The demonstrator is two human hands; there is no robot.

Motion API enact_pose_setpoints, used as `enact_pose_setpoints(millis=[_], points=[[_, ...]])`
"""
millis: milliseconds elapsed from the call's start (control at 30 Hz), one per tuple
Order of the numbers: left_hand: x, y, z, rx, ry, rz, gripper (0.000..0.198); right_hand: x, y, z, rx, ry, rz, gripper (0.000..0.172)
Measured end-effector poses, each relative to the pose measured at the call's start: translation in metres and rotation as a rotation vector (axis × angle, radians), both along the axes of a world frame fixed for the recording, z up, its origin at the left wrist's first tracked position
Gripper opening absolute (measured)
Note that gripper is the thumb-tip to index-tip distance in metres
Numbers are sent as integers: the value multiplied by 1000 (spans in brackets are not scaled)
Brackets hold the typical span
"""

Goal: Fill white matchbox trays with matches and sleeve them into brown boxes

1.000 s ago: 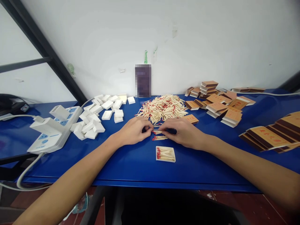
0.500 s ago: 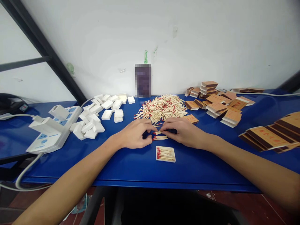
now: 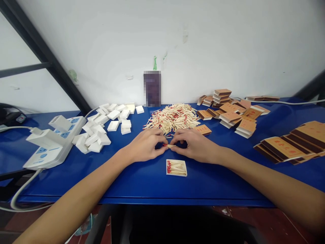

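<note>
Between my two hands a small bundle of matches [image 3: 169,145] lies sideways, red heads to the left. My left hand [image 3: 147,145] pinches its head end between thumb and fingers. The other end is gripped by the fingertips of my right hand [image 3: 193,144]. Just below them, a white tray [image 3: 176,174] partly filled with matches rests on the blue table [image 3: 142,183]. Behind my hands spreads a large heap of loose matches [image 3: 175,117], with a few strays near my fingertips.
White empty trays [image 3: 95,134] are piled at the left, beside a power strip [image 3: 54,142] with plugs and cables. Orange matchbox sleeves [image 3: 230,117] lie at the right, with more sleeves [image 3: 281,147] at the far right. A dark pixelated object [image 3: 152,88] leans on the wall.
My fingertips have closed in on the small bundle from both sides, and the matches that lay between my hands are now gathered together. The view has shifted slightly.
</note>
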State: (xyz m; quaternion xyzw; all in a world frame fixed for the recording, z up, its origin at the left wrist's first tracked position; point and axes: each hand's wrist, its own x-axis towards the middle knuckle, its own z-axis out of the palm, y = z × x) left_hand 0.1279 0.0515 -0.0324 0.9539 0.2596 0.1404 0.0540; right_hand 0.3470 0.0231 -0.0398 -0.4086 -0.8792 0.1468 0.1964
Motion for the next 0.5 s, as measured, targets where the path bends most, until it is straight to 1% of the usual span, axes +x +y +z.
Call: enact_pose_setpoints(millis=[100,233,367,500], points=[[4,-2,0,44,33,17,16,-4,-1,-3,34,19,-19,15],[8,-6,2,93,103,27,17,-6,-4,-4,127,-36,-27,13],[9,-9,3,83,140,27,15,-6,-5,-5,188,-67,13,13],[8,-8,1,39,101,11,10,-6,-5,-8,179,-13,28,15]])
